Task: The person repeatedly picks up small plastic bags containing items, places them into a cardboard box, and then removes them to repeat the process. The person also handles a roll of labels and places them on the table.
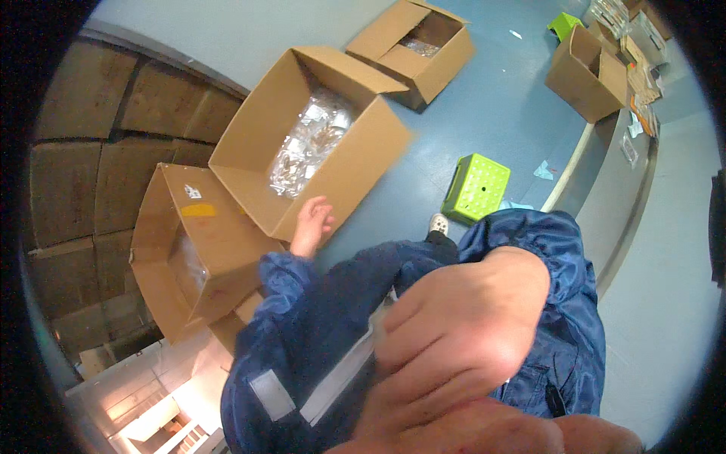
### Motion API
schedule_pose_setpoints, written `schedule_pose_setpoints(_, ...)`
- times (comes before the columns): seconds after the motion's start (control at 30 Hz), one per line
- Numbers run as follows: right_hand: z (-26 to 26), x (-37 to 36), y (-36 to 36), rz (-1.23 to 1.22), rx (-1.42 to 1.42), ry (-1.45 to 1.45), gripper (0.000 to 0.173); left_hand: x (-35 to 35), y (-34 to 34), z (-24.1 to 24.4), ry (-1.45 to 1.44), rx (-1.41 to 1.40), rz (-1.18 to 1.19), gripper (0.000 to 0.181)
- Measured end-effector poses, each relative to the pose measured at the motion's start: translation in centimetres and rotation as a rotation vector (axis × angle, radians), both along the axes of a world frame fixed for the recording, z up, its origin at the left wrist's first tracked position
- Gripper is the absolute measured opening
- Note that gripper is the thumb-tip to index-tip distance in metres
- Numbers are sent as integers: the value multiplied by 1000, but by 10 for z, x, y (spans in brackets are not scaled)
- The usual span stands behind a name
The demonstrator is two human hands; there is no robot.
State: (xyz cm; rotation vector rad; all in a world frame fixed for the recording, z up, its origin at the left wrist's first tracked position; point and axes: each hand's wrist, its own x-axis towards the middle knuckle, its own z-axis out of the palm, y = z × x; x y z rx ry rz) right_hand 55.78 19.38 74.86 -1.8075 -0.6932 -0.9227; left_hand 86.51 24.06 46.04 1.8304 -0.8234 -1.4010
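My left hand, in a blue sleeve, is beside the near corner of a large open cardboard box. Its fingers are loosely bent with nothing in them; whether they touch the box is unclear. Inside that box lie clear plastic packages with a shiny wrapping. My right hand is raised close to the camera, its back and curled fingers filling the lower middle. What its palm side may hold is hidden.
Another open carton stands at the left, before stacked closed boxes. One more carton with packages sits behind. A green plastic step stool stands on the blue floor near my foot. At the right, a carton sits by a ledge.
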Motion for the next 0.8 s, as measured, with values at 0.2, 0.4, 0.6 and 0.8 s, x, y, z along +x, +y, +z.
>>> schedule_pose_setpoints(0.2, 19, -134, -38, -334, -71, 64, 26, -139, -103, -5, 8, -8, -352, 39)
schedule_pose_setpoints(0.4, 13, -187, -92, -420, -27, 24, 33, -237, -215, 2, -49, -205, -697, 54)
schedule_pose_setpoints(0.6, -10, -264, -197, -691, -68, 119, 19, -241, -354, -62, -156, -127, -671, 55)
schedule_pose_setpoints(0.8, -117, -275, -383, -884, 1241, 698, 23, -249, -501, -227, -330, -573, -831, 55)
